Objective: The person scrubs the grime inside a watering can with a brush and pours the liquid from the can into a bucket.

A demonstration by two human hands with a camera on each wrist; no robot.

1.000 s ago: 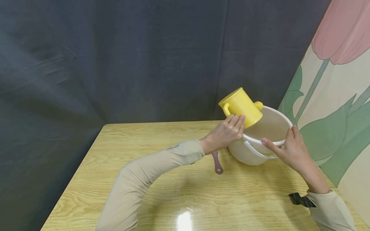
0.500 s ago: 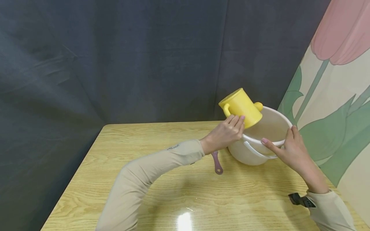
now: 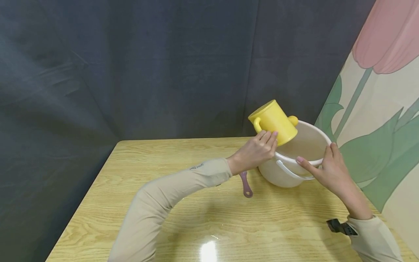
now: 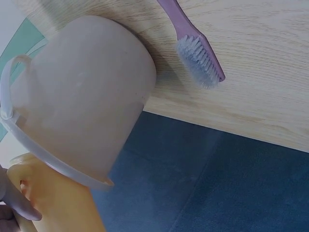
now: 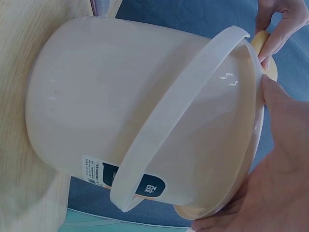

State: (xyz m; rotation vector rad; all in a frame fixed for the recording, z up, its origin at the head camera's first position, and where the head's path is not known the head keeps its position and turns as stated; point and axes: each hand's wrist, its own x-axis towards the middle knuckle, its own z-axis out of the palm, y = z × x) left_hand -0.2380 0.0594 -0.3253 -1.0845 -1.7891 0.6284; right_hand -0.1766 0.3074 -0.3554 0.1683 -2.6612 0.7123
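Note:
A yellow cup (image 3: 273,123) with a side handle and a round orange knob leans over the left rim of a white bucket (image 3: 281,174). My left hand (image 3: 256,151) grips it low on the handle side, and its mouth faces up and to the left. On the bucket's right rim rests my right hand (image 3: 335,173), thumb on the near side and fingers over the edge. The bucket stands on the table with its bail handle (image 5: 169,116) hanging down. Whatever the cup or bucket contains is hidden.
Beside the bucket lies a purple brush (image 4: 198,58) with pale bristles, partly behind my left forearm in the head view. Below is a wood-grain table (image 3: 196,207) with small wet-looking spots. A dark curtain (image 3: 183,72) hangs behind, and a tulip-painted wall (image 3: 370,145) stands close on the right.

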